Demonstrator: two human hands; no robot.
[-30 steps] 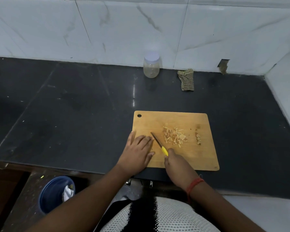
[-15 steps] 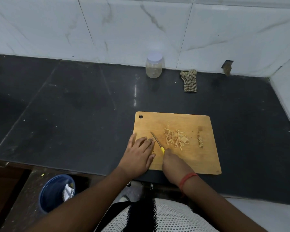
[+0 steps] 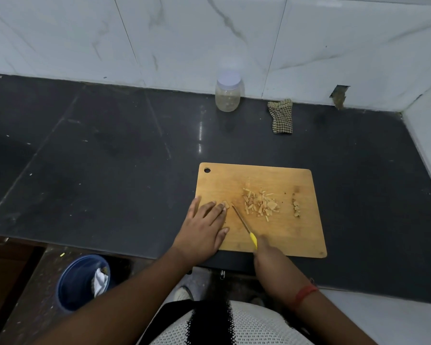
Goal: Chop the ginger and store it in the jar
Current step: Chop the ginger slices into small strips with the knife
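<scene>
A wooden cutting board (image 3: pixel 301 235) lies on the black counter. A pile of chopped ginger (image 3: pixel 259 204) sits in its middle, with a smaller heap (image 3: pixel 296 207) to the right. My left hand (image 3: pixel 204 225) rests flat on the board's left part, its fingertips on a small ginger piece (image 3: pixel 226 204). My right hand (image 3: pixel 266 255) grips the yellow handle of a knife (image 3: pixel 244 226); the blade points up-left, just right of that piece. A clear jar (image 3: pixel 228 94) with a white lid stands by the back wall.
A checked cloth (image 3: pixel 281 116) lies right of the jar against the tiled wall. A blue bin (image 3: pixel 77 282) with paper in it stands on the floor at lower left. The counter's front edge runs just below the board.
The knife blade has shifted a little right, away from my left fingers, and a small ginger piece now shows at my left fingertips. The camera has tilted slightly.
</scene>
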